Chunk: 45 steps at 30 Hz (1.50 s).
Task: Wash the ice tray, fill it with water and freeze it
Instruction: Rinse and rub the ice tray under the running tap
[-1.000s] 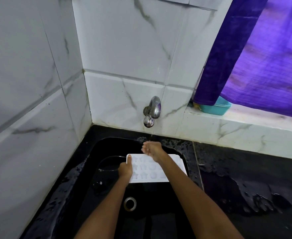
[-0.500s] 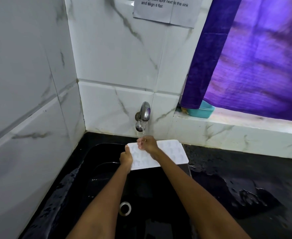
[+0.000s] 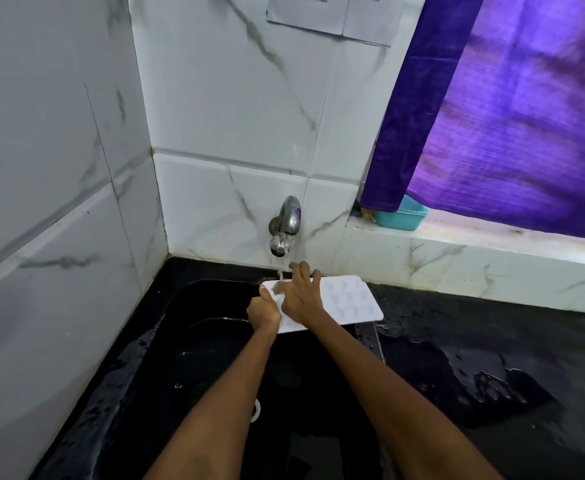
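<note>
ice tray [image 3: 350,301]: white one, held over the back of the black sink [image 3: 194,341], right under the tap [image 3: 286,225]. Its right end hangs over the wet black counter [image 3: 492,341].
water: thin stream coming off the tap and landing on the tray's left end, just beside the fingers.
left hand [image 3: 263,311]: gripping the tray's left short edge, fingers curled underneath and the thumb up on top.
right hand [image 3: 299,294]: lying on top of the tray with the fingers spread and mostly straight, pressing on the surface (so not actually gripping anything). Fingertips reach the tray's far edge near the stream.
sink drain [image 3: 256,410]: a bit of the metal ring peeks out between the two forearms.
walls: white marble-look tile, with a printed paper notice [image 3: 329,12] taped up top, text cut off.
window ledge: purple curtain [image 3: 509,109] hanging over it, plus a teal plastic tub [image 3: 402,216] tucked at the curtain's bottom corner.
</note>
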Available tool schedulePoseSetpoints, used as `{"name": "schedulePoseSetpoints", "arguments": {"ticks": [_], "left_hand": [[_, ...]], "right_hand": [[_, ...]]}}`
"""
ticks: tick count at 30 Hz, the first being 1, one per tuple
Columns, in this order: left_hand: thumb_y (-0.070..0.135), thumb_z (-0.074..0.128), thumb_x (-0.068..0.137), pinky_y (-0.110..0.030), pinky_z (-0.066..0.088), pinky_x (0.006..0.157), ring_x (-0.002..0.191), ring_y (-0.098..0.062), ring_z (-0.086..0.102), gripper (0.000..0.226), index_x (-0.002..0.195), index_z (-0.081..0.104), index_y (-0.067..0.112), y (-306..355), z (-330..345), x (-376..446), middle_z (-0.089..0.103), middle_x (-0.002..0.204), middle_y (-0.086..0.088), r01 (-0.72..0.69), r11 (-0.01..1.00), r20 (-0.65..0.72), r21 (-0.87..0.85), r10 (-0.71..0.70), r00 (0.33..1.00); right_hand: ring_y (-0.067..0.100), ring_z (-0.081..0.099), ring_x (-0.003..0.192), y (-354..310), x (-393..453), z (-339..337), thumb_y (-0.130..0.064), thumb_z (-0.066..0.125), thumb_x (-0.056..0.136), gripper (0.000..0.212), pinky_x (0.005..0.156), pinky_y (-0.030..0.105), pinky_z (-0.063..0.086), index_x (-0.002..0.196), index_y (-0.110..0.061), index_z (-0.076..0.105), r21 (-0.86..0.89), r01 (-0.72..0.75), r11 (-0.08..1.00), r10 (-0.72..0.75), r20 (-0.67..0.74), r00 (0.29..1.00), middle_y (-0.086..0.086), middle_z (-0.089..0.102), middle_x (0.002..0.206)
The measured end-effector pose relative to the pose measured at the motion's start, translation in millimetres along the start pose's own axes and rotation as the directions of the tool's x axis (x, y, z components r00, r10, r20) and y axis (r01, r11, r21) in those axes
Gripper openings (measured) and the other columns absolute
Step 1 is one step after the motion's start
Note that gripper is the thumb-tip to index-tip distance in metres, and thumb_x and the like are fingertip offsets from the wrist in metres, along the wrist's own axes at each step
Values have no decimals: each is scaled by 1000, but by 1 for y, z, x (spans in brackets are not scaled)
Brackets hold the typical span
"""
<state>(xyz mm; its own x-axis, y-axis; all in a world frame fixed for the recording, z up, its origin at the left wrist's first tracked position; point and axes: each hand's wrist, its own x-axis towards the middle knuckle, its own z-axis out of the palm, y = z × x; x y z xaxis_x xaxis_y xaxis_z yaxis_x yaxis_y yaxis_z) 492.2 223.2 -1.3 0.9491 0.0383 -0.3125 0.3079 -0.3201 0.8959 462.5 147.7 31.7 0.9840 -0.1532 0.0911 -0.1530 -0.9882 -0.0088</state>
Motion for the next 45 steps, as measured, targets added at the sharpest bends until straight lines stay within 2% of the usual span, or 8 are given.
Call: {"name": "schedulePoseSetpoints", "arguments": {"ticks": [3,15,19,24,33,37,41,45], "left_hand": [[34,29,103,-39,46,93,112,-42,59,59,110,63,-14,2,-9,9,64,115,-31,2,1000,-25,12,-2,1000],[33,27,104,-39,45,92,112,-43,58,60,111,63,-15,4,-14,6,64,115,-31,-36,997,5,70,35,999],[34,28,103,-39,45,92,110,-43,60,61,108,63,-16,5,-21,11,64,112,-32,-39,997,-16,61,40,999],[34,27,104,-40,44,97,116,-44,56,60,115,59,-16,-5,-25,7,60,120,-33,24,999,-42,43,-22,999],[34,26,104,-42,44,96,115,-45,56,61,114,60,-16,-8,-36,8,60,119,-33,4,1000,-83,29,-1,997],[34,27,104,-41,44,96,114,-44,56,61,114,60,-16,-9,-39,6,61,119,-32,10,999,-87,44,-6,996],[34,26,103,-41,44,96,114,-44,56,61,114,60,-16,-9,-47,9,61,119,-32,23,999,-105,23,-20,994],[35,27,104,-41,44,97,116,-44,56,61,116,59,-16,-11,-45,3,61,120,-32,11,997,-64,73,-6,998]], "right_hand": [[29,19,138,5,-1,-1,-18,44,91,42,102,42,22,126,-38,57,63,6,998,-10,60,998,7,31,145],[32,7,144,-8,5,-2,-32,46,90,38,111,54,12,126,-27,58,-47,12,999,-9,66,998,14,29,146],[33,-1,146,-4,3,0,-40,46,93,41,113,57,7,133,-33,50,95,10,995,-23,144,989,13,21,153],[27,8,145,19,-2,-1,-47,53,88,41,115,44,7,123,-26,57,76,123,989,-120,-43,992,7,30,149],[33,-8,146,-1,-4,2,-36,41,96,39,113,61,4,134,-30,48,159,-77,984,45,196,980,12,12,155],[32,-6,146,-9,0,2,-52,38,93,45,112,63,-1,129,-30,53,31,-42,999,37,145,989,14,17,154],[34,-11,145,-12,-4,4,-54,40,93,47,110,65,-4,135,-33,46,149,-59,987,28,202,979,15,11,155],[34,-4,146,-11,-4,8,-48,35,96,42,108,69,-4,123,-26,57,25,-52,998,49,117,992,18,23,150]]}}
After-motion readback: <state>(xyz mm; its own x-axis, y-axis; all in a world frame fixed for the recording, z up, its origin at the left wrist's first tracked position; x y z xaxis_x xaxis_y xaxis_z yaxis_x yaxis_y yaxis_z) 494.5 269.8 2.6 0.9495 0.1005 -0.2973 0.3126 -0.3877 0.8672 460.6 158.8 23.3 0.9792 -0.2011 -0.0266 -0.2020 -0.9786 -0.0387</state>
